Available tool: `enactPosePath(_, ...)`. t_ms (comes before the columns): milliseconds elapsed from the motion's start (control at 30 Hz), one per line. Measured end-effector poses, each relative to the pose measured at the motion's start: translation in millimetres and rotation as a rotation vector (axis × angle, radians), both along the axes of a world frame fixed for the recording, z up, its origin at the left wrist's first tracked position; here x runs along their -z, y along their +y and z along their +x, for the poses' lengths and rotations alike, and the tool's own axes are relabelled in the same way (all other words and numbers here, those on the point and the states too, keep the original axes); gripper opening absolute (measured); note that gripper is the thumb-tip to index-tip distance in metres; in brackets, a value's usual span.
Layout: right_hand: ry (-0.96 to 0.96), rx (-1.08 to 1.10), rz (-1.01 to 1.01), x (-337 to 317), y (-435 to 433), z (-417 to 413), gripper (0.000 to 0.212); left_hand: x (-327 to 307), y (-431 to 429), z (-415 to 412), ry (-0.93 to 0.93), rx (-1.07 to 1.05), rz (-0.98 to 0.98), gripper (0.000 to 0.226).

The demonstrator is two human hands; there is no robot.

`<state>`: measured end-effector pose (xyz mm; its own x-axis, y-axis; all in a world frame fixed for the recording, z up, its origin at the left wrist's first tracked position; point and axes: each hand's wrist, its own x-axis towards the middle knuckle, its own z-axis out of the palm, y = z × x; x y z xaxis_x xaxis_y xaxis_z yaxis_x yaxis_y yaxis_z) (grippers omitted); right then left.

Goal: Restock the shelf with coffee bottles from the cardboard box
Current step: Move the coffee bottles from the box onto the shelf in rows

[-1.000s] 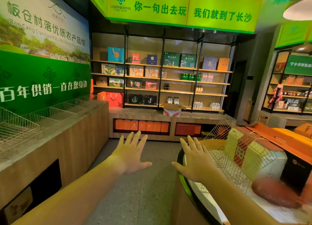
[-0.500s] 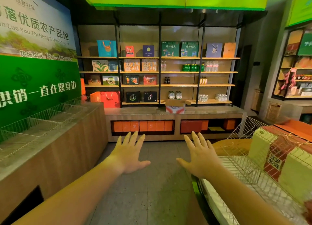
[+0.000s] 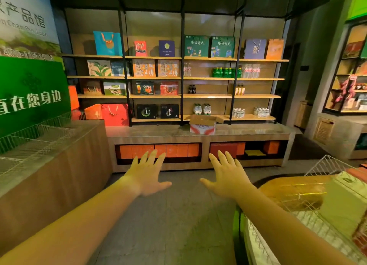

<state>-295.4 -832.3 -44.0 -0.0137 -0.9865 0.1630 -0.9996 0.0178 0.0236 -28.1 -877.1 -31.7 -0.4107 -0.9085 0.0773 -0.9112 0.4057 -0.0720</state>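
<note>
From the head view, the left hand [image 3: 147, 175] and the right hand [image 3: 225, 175] stretch forward palm-down over grey speckled floor, fingers spread and holding nothing. Far ahead, an open cardboard box [image 3: 202, 124] with raised flaps and a red-and-white printed side sits on the glossy stone-topped desk [image 3: 158, 130], just below the wooden shelf [image 3: 208, 96] with its black metal uprights. Two dark bottles [image 3: 191, 89] stand on that shelf's third board, above the box. Gift boxes and water bottles fill other boards. Orange cartons [image 3: 170, 150] line the desk's lower recess. A white wire basket [image 3: 325, 167] stands at right, a wood-panelled counter [image 3: 49, 165] at left.
</note>
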Motion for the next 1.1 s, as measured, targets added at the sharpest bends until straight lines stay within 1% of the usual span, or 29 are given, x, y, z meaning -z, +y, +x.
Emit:
enactPosePath(233,-0.006,0.090,-0.012,2.3,-172.3,-27.5,0.096,4.5,-192.5,-36.6,0.023,0.078,-0.035,0.100)
enactPosePath(367,-0.035,0.143,-0.018,1.2,-267.2,-47.3,0.096,-3.5,-302.6,-55.9,-0.023,0.117,-0.044,0.101)
enactPosePath(467,-0.025,0.153,-0.006,3.0,-334.1,-63.1,0.096,-6.2,-378.7,-75.0,-0.012,0.120,-0.013,0.101)
enactPosePath(633,-0.037,0.176,0.014,17.5,-443.7,-95.4,0.097,13.3,-493.9,-117.4,-0.045,0.136,0.014,0.101)
enactPosePath(867,-0.056,0.141,-0.055,23.3,-599.7,-172.2,0.095,32.9,-647.4,-185.5,-0.042,0.100,0.021,0.100)
enactPosePath(1100,-0.041,0.124,-0.046,12.3,-744.4,-259.2,0.092,32.4,-798.5,-270.5,-0.030,0.087,0.038,0.103)
